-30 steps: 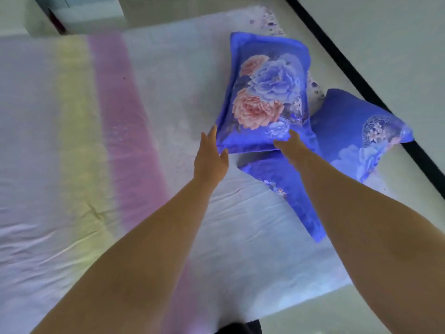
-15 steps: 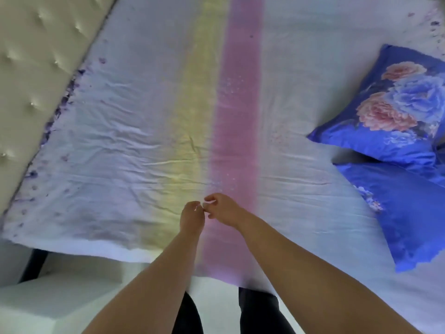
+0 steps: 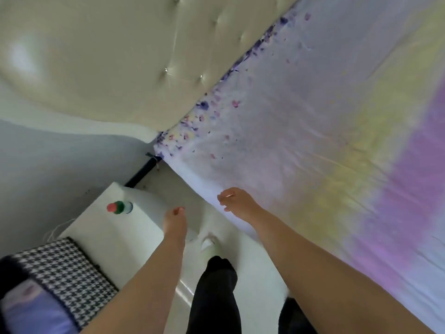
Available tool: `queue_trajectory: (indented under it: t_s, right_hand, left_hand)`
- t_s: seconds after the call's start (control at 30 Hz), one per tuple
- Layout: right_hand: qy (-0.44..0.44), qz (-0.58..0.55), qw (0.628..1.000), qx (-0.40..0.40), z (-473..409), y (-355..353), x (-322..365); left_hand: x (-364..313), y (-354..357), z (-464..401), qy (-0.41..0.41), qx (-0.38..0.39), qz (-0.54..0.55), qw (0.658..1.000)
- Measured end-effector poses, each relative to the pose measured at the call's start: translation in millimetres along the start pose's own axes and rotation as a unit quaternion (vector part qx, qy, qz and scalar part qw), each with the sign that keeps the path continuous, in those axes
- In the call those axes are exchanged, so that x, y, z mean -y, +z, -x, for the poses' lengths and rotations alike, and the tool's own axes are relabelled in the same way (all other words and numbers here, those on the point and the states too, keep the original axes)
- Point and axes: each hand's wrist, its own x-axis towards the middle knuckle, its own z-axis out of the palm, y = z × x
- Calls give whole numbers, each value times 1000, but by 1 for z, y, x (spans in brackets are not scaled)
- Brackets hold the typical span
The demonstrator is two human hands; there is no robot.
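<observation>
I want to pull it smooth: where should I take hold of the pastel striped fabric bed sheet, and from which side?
Pinch the pastel striped fabric bed sheet at its free side edge, just ahead of the right hand, coming from the floor side. It lies flat elsewhere; only that border gives the fingers a fold.

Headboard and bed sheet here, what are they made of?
Headboard: cream padded upholstery, probably leather or faux leather. It has a glossy sheen and button tufting with puckered folds.
Bed sheet: thin woven fabric, possibly cotton or a blend, with a matte finish. It shows fine creases and printed pastel stripes and petals.
</observation>
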Motion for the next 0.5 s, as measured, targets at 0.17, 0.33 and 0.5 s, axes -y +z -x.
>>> queue_trajectory:
  t_s: [0.17,0.33,0.5]
  right_hand:
    - [-42,112,993,-17,-81,58,40]
    - [-77,222,972,-19,-163,74,41]
    - [-69,407,911,21,-227,65,26]
  left_hand:
    - [1,-35,-75,-17,-5,24,1000]
    - [-9,-5,-133,-22,14,57,998]
    - [-37,30,-193,-79,22,110,990]
